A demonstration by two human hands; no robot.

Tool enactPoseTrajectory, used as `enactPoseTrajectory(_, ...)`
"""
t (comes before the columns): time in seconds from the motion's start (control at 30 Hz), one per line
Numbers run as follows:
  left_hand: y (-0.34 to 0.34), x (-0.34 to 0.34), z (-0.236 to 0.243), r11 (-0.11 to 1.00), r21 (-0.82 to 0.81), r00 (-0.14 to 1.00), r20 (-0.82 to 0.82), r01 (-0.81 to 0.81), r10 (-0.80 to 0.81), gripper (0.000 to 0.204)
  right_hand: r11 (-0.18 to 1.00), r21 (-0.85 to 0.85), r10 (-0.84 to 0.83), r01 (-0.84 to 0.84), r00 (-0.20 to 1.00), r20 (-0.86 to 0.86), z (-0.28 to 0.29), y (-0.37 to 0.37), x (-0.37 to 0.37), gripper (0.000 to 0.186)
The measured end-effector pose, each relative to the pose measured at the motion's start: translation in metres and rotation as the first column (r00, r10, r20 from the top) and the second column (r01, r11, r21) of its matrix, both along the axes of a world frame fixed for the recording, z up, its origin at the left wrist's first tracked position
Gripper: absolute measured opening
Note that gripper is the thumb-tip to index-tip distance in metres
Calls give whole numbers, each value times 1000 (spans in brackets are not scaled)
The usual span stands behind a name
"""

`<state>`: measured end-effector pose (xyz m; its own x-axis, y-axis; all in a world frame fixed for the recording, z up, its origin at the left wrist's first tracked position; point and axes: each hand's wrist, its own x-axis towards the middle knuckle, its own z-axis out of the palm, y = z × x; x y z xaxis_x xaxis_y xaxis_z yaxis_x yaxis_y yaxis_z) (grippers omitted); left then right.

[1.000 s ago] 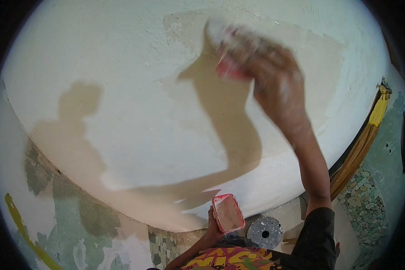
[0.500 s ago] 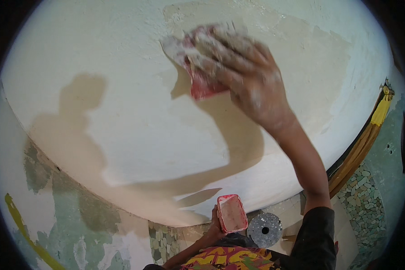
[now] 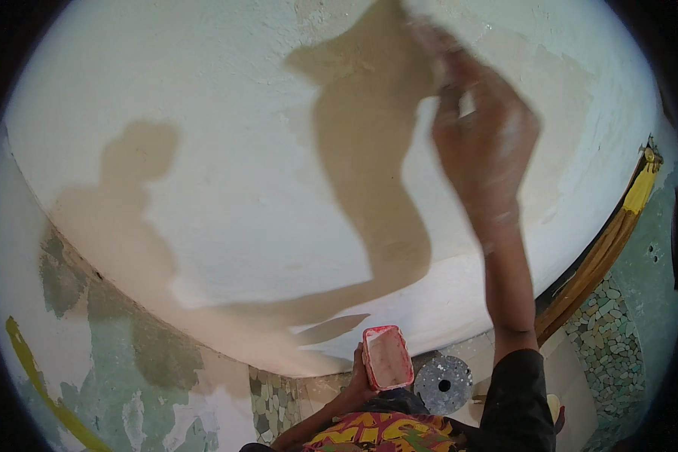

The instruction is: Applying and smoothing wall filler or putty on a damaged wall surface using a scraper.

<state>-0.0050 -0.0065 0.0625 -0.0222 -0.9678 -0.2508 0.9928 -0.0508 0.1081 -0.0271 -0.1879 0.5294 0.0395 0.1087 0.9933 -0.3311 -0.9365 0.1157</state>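
My left hand (image 3: 359,375), low in the view, grips a small red rectangular tub (image 3: 409,369) by its left side. Pale putty coats the inside of the tub. My right hand (image 3: 490,132) is raised near the top of the wall, its fingers bent and closed. Motion smears its fingertips and the edge-on putty spreader (image 3: 422,16) in them, so the spreader's shape hardly shows. Beneath and around that hand, the broad white wall (image 3: 279,226) bears a darker, damp-looking putty patch (image 3: 561,98) on the right.
A speckled grey disc (image 3: 444,385) with a centre hole lies below the tub. Along the right edge runs a brown and yellow bundle (image 3: 625,203), beside pebble-like stone tiling (image 3: 606,331). Patchy green and white surface (image 3: 113,361) fills the lower left. Arm shadows fall across the wall.
My right hand has moved right and turned, so the red spreader's broad face no longer shows. The left hand and tub have stayed in place.
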Motion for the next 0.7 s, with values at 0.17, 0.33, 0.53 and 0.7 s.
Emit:
enactPoseTrajectory(0.17,1,1,1,999,28,996,85,-39,37,79,984,-104,116,-147,959,-258,-43,66,50,53)
enactPoseTrajectory(0.33,2,8,9,999,19,992,125,-27,24,80,991,97,95,-95,995,5,-3,36,0,41)
enactPoseTrajectory(0.53,-2,7,-6,986,-169,999,-40,13,-20,89,972,217,-146,90,955,257,18,-23,-24,33)
enactPoseTrajectory(0.7,-4,11,-2,998,-37,997,62,-49,51,79,998,-24,51,-51,999,11,-18,60,51,43)
